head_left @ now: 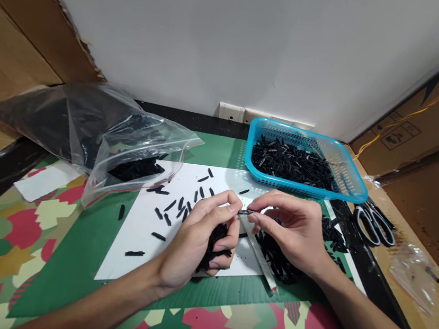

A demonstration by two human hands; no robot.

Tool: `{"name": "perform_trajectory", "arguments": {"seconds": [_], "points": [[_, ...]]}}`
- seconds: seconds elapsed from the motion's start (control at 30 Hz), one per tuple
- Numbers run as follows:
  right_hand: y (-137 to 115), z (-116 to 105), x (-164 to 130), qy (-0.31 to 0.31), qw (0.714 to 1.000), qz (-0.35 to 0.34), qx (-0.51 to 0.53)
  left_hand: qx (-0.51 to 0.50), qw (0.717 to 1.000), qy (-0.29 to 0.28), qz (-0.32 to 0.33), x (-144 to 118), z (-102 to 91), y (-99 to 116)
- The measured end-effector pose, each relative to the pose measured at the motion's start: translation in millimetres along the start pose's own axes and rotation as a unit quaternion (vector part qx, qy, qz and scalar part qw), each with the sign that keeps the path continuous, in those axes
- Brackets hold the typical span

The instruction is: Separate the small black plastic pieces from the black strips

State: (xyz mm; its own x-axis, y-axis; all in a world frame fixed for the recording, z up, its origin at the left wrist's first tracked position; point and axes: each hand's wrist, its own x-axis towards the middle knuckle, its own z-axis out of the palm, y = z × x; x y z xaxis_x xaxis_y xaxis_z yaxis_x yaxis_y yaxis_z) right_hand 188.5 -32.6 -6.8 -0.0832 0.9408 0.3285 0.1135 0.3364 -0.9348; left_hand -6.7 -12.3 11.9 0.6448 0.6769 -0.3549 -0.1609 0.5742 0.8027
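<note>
Between my left fingers [221,214] and right fingers [275,199] sits one small black piece [246,211], held just above the paper [122,267]; both thumb-and-forefinger pairs pinch it, one at each end. My other left fingers curl loosely round a black clump [215,244] in the palm.

That double duty is what worries me: if I squeeze harder on the piece, the curled fingers could loosen and shed part of the clump. The piece itself is so slim that an off-centre pinch might flick it away among the strays [158,236]. My right wrist hangs close over the heap [277,265], so a careless dip could scatter it. The bag [88,122] gapes towards the paper, and a nudge from my left forearm might spill more.

The pieces look short, narrow and matt, with a few glints on the one I hold. The bag is crinkled clear plastic; the basket [300,188] is blue, perforated and glossy-rimmed, heaped with more black bits. Smooth white paper lies over the green part of the worktop [76,253], with a clear, red-tipped strip [261,260] slanting across it.
</note>
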Motion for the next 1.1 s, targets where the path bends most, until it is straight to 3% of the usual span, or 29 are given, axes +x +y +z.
{"name": "perform_trajectory", "arguments": {"seconds": [0.1,0.2,0.3,0.37,0.47,0.53,0.6,0.67,0.73,0.83,1.1], "points": [[0,2,-1,0.005,1.000,-0.015,-0.024,-0.003,1.000,-0.001,0.000,1,0.7,1],[1,-5,-2,0.035,0.982,-0.121,-0.140,-0.005,1.000,0.002,-0.011,1,1.0,1],[2,-29,1,0.087,0.898,-0.277,-0.330,-0.005,1.000,0.003,-0.028,1,-0.1,0],[2,-50,6,0.172,0.841,-0.267,-0.437,-0.005,0.999,0.001,-0.034,0,-1.4,0],[3,-71,15,0.312,0.796,-0.158,-0.494,0.002,0.999,0.001,-0.048,0,-2.5,0],[2,-72,18,0.319,0.808,-0.127,-0.478,0.013,0.997,0.003,-0.070,1,-2.2,1],[-1,-60,17,0.257,0.865,-0.125,-0.411,0.025,0.995,0.003,-0.095,2,-1.3,1],[-6,-40,13,0.136,0.940,-0.113,-0.293,0.033,0.993,0.005,-0.116,3,-0.4,0],[-9,-20,8,-0.024,0.978,-0.105,-0.180,0.031,0.990,0.017,-0.133,3,0.5,-2],[-9,0,2,-0.137,0.975,-0.122,-0.122,0.019,0.987,0.043,-0.156,4,1.4,-6],[-3,4,0,-0.137,0.975,-0.128,-0.120,-0.008,0.983,0.041,-0.177,5,0.0,-7]]}}
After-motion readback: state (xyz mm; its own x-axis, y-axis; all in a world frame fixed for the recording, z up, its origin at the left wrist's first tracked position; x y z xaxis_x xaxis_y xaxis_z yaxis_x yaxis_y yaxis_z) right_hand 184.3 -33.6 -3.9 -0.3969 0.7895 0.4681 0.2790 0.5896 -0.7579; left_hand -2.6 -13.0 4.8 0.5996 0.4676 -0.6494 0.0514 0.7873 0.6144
